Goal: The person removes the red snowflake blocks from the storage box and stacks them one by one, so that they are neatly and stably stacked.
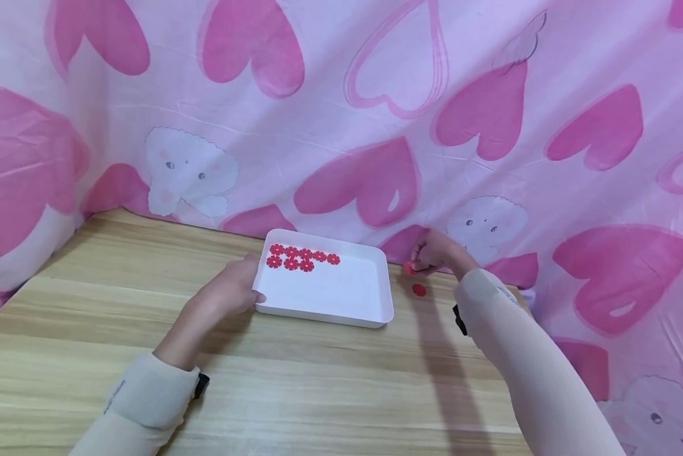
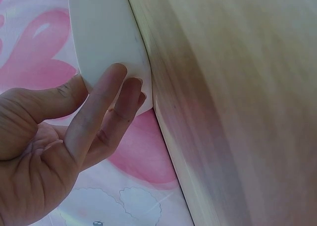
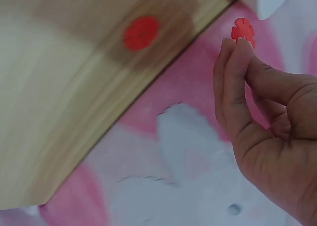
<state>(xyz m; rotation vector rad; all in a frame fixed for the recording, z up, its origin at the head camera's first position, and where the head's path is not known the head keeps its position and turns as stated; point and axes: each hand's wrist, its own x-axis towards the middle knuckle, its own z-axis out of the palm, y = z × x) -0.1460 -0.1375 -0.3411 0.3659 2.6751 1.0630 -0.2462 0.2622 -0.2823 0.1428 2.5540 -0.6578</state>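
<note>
A shallow white tray (image 1: 324,294) lies on the wooden table, with several red snowflake discs (image 1: 305,254) in two rows near its far left corner. My left hand (image 1: 236,288) grips the tray's left end, its thumb at the rim and its fingers against the outer wall (image 2: 106,35). To the right of the tray, my right hand (image 1: 435,251) pinches a red snowflake disc (image 3: 243,30) between thumb and fingertips, raised off the table. Another red snowflake disc (image 1: 419,290) lies flat on the wood just below that hand.
A pink curtain (image 1: 347,145) with hearts and white animal figures hangs behind the table's far edge and along the sides. The wooden tabletop (image 1: 296,380) stretches in front of the tray. A shadow of the right arm falls across it.
</note>
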